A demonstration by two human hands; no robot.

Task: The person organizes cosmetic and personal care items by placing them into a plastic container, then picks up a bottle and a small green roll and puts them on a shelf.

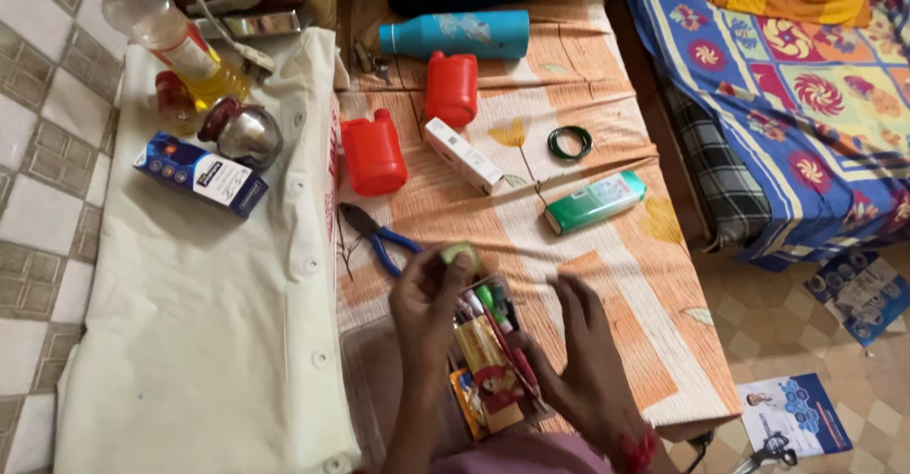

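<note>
My left hand [431, 296] pinches a small round pale-green thing [462, 254] at its fingertips, raised above a clear plastic box [379, 379] packed with small coloured packets and tubes [488, 360]. On the box's right side rests my right hand [580, 360], fingers spread, empty as far as I can see. Blue-handled pliers [377, 235] lie just beyond my left hand on the orange patterned cloth [626, 265].
On the cloth lie two red plastic bottles [373, 154], a teal flask [455, 35], a white box [463, 155], a green box [593, 202] and a green ring [570, 142]. A white garment [209, 322] at left carries an oil bottle [171, 33], steel pot [245, 133], blue carton [201, 173].
</note>
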